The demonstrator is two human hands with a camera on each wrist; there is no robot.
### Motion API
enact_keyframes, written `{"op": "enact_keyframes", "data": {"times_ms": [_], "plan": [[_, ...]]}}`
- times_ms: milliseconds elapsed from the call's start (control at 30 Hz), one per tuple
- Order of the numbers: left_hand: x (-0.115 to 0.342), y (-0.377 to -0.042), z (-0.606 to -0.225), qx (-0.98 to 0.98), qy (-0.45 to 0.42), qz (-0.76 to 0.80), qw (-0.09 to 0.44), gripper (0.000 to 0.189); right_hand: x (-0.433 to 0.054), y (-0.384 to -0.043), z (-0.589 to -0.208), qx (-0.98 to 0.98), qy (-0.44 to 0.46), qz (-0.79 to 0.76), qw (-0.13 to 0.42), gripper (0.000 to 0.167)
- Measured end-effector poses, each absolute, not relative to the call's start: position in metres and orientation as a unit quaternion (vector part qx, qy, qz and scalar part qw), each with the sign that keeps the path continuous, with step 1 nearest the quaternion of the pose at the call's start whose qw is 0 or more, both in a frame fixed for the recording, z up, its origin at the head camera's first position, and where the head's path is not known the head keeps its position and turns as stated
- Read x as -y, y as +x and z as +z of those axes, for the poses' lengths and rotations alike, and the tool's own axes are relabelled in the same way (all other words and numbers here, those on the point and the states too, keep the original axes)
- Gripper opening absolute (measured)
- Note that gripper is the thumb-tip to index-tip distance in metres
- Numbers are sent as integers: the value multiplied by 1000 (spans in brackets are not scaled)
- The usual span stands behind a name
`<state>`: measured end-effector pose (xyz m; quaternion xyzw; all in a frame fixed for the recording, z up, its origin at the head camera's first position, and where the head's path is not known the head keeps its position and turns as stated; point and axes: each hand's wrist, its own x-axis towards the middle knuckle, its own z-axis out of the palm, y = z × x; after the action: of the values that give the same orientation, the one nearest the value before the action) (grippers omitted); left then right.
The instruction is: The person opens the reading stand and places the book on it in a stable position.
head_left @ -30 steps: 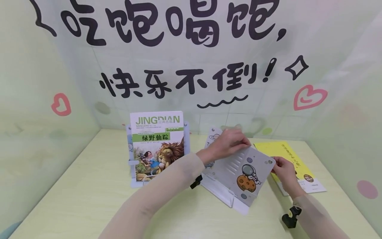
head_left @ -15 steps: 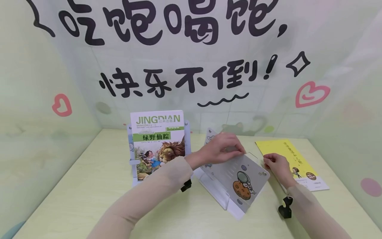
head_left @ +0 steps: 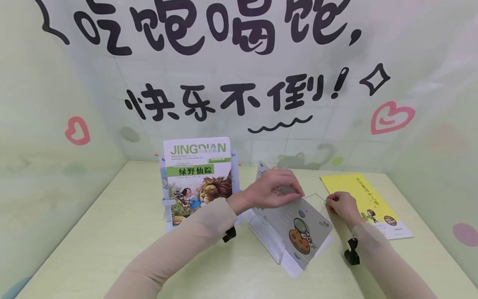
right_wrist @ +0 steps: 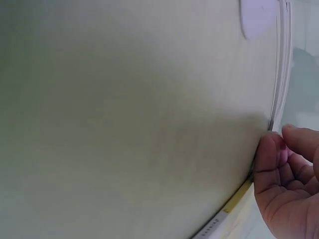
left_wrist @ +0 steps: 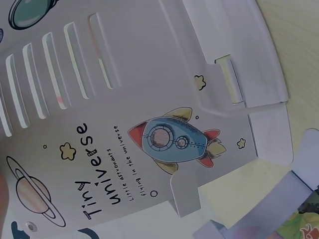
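A grey metal book stand (head_left: 285, 222) printed with an astronaut and a rocket stands tilted on the table, turned at an angle. My left hand (head_left: 269, 189) grips its top edge. Behind the panel, a thin wire leg (head_left: 315, 194) sticks out, and my right hand (head_left: 342, 207) pinches its corner with thumb and fingertips. Up close in the left wrist view are the slots and the blue rocket (left_wrist: 174, 139) on the panel. The right wrist view has my right fingers (right_wrist: 271, 159) curled low near the table; the wire there is hardly visible.
To the left, a second book stand (head_left: 235, 172) holds an upright book with a lion cover (head_left: 198, 174). A yellow book (head_left: 367, 199) lies flat on the table (head_left: 123, 232) at the right. A printed wall sheet (head_left: 239, 141) rises behind the table's back edge.
The right hand has moved from the stand's right corner to the wire leg behind, which now stands out from the panel. The left hand and stand have shifted slightly left and tilted.
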<state>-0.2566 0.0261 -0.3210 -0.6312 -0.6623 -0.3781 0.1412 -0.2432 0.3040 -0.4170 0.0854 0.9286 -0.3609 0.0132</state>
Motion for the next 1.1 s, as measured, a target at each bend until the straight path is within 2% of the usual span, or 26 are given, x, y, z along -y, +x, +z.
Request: {"op": "enact_keyframes", "data": {"times_ms": [400,767,933,1100], "plan": [[-24,-258,-320,655,-645,-376,115,5,-306,-246,-409,-976,1,-218,26,13],[-14,-259,-320,639,-655,-367,166,6,-323,-220,-403,-956,34,-287,41,16],[-7,-261,-323,637,-640,-399,158,6,-337,-205,-403,-925,77,-364,71,21],[-2,-265,-326,636,-623,-430,146,9,-346,-192,-403,-901,96,-415,78,29]]}}
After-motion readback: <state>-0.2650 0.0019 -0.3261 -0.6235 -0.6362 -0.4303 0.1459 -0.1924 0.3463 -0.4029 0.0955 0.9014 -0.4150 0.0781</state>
